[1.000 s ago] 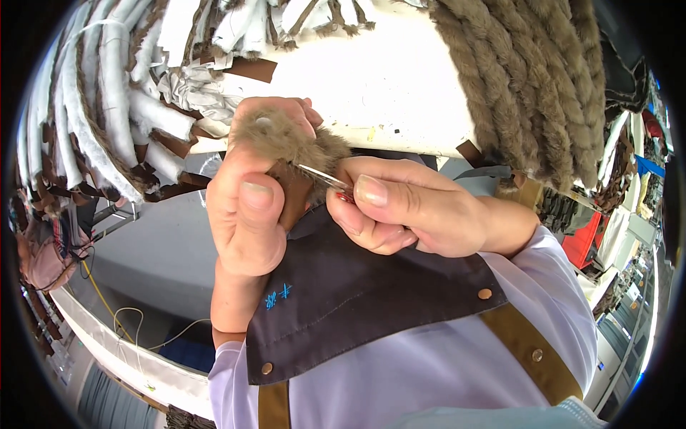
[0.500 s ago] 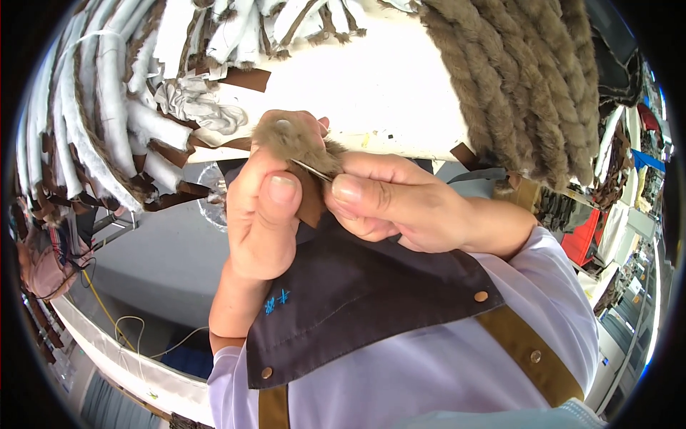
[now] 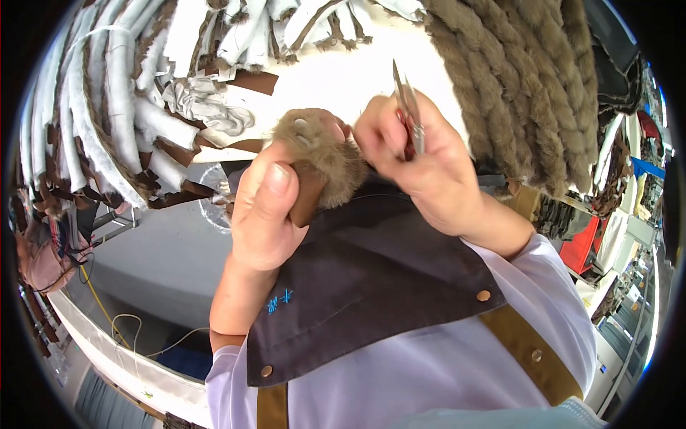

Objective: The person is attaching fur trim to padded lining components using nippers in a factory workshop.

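Observation:
My left hand [image 3: 261, 214] is closed on a small tan-brown fur piece [image 3: 332, 168] with a flap of smooth brown backing [image 3: 307, 196] hanging below. A pale round spot shows in the fur near its top. To the right of it, my right hand [image 3: 436, 171] grips a pair of small scissors [image 3: 409, 114] with red at the handles, blades pointing up and away from the fur. That hand is slightly blurred, and its fingers partly hide the handles.
White-and-brown fur strips [image 3: 114, 107] lie bundled on the left of the white table [image 3: 371, 64]. Thick brown fur strips [image 3: 514, 93] cover its right side. Crumpled pale gloves or cloth [image 3: 207, 107] and a brown scrap [image 3: 254, 81] sit behind my left hand.
My right hand has pulled the scissors off the fur piece and raised them up and to the right, blades now upward. The left hand still holds the fur, more of it now showing.

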Tool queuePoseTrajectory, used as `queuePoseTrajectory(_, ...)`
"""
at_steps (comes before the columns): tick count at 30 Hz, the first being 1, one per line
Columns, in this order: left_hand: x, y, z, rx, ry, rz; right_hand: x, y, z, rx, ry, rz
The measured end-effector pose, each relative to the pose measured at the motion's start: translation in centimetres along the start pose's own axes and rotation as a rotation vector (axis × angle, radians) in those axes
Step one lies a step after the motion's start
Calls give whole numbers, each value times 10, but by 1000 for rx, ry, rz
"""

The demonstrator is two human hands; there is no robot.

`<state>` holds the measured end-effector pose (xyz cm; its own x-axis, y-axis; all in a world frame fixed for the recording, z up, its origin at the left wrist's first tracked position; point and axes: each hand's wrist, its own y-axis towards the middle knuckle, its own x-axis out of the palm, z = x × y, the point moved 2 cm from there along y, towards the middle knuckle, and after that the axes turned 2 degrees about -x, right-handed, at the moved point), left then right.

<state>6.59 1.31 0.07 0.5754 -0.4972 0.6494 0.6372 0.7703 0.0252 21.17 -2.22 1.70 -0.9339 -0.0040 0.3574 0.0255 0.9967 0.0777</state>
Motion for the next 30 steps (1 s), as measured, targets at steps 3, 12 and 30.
queuePoseTrajectory(3, -5, -3, 4, 22, 316, 10, -1, 6, 7, 135, -177, -204)
queuePoseTrajectory(12, -74, -19, 74, 278, -572, 172, -39, 12, 14, 124, 377, 119)
queuePoseTrajectory(30, -44, -10, 40, 185, -40, 493, -64, 36, 20, -187, -1358, -6)
